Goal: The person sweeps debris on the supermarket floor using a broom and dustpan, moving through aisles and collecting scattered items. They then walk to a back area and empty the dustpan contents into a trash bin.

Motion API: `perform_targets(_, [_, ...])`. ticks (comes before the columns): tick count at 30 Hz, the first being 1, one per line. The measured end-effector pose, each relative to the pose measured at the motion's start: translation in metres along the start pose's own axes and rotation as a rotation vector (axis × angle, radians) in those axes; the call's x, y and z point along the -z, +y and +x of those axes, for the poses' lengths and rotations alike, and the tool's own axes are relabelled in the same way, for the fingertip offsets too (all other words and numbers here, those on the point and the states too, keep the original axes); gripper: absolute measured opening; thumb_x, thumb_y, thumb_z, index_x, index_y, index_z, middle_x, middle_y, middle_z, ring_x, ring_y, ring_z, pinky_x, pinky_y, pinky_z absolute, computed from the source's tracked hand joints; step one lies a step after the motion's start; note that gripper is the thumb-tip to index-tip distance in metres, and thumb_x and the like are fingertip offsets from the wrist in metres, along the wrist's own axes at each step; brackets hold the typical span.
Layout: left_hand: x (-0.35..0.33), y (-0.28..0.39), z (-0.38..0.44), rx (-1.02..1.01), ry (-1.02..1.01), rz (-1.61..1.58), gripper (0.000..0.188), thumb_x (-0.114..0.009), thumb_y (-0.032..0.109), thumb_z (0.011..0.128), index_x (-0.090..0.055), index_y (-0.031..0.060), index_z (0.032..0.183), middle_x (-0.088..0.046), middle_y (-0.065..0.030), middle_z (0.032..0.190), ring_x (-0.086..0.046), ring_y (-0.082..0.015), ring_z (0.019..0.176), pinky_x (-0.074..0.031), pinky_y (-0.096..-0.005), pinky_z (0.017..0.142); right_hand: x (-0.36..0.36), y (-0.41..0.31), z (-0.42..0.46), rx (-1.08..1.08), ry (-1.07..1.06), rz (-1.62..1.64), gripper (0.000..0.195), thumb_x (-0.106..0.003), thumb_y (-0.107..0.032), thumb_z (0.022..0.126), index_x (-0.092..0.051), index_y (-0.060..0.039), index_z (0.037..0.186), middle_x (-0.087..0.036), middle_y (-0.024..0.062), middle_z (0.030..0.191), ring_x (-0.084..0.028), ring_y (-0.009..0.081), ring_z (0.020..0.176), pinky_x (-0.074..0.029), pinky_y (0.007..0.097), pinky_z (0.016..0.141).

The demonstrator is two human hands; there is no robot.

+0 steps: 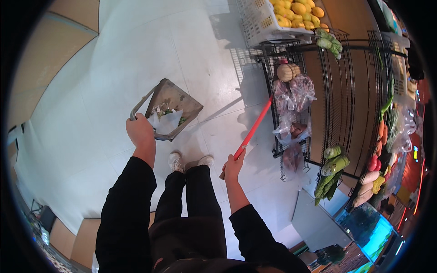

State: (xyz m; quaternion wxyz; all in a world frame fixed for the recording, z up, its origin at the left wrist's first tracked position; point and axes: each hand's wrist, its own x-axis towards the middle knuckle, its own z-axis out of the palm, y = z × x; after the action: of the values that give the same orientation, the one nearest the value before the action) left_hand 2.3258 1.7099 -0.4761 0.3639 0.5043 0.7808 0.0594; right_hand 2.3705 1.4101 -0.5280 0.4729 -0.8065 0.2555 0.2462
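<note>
My left hand [140, 131] grips the handle of a worn dustpan [172, 94], which is held in front of my feet. Inside the pan lie scraps of leaves [167, 111] and a whitish sheet [166, 123]. My right hand [234, 167] is closed around a red stick handle [254, 127] near its brownish end. The stick slants away to the right, and its far end passes out of sight at the wire rack; whatever is on that end is hidden.
A black wire rack [336, 82] stands to the right, holding bagged produce [302, 92], wrapped green vegetables [336, 165] and carrots [384, 133]. Beyond it a white plastic crate [257, 25] holds yellow fruit [297, 13]. Brown panels [51, 51] line the left. Pale tiles [112, 85] cover the floor.
</note>
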Motion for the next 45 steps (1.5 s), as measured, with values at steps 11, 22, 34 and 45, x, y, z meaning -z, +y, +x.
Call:
perform_targets(11, [0.0,0.016,-0.014,-0.005,-0.025,0.122,0.036,-0.041,0.029,0.08,-0.053,-0.0037,0.091,-0.059,-0.0226,0.09,-0.057,-0.0371,0.084,-0.044,-0.0437,0.075,0.02,-0.007,0.05,0.06,0.005,-0.17,0.068,-0.039,0.002,0.074,-0.014,-0.0183,0.135,-0.047,0.01,0.073,-0.041,0.0164,0.038,-0.035,0.0294,0.032])
perform_targets(22, [-0.005,0.008,-0.011,-0.089,-0.012,0.115,0.037,-0.041,0.027,0.079,-0.053,-0.0058,0.091,-0.059,-0.0241,0.091,-0.056,-0.0377,0.085,-0.043,-0.0428,0.076,0.089,0.008,0.019,0.016,-0.139,-0.085,0.07,-0.041,-0.001,0.077,-0.009,-0.0179,0.138,-0.044,0.0045,0.058,-0.04,0.0117,0.034,-0.035,0.0249,0.031])
perform_targets(34, [-0.003,0.006,-0.011,-0.122,-0.044,0.025,0.034,-0.041,0.023,0.08,-0.052,-0.009,0.086,-0.058,-0.0246,0.082,-0.058,-0.036,0.076,-0.045,-0.0406,0.067,0.179,0.063,-0.09,-0.103,-0.023,-0.325,0.071,-0.043,0.0,0.078,-0.013,-0.0202,0.138,-0.051,0.0099,0.072,-0.043,0.014,0.038,-0.038,0.0267,0.033])
perform_targets(45, [0.0,0.005,-0.012,-0.133,-0.086,-0.071,0.038,-0.043,0.025,0.077,-0.053,-0.0117,0.082,-0.058,-0.0237,0.071,-0.059,-0.0318,0.057,-0.046,-0.0387,0.054,0.146,0.089,-0.326,-0.427,-0.008,0.018,0.069,-0.043,0.001,0.08,-0.009,-0.0155,0.138,-0.051,0.0124,0.084,-0.04,0.0112,0.036,-0.034,0.0242,0.032])
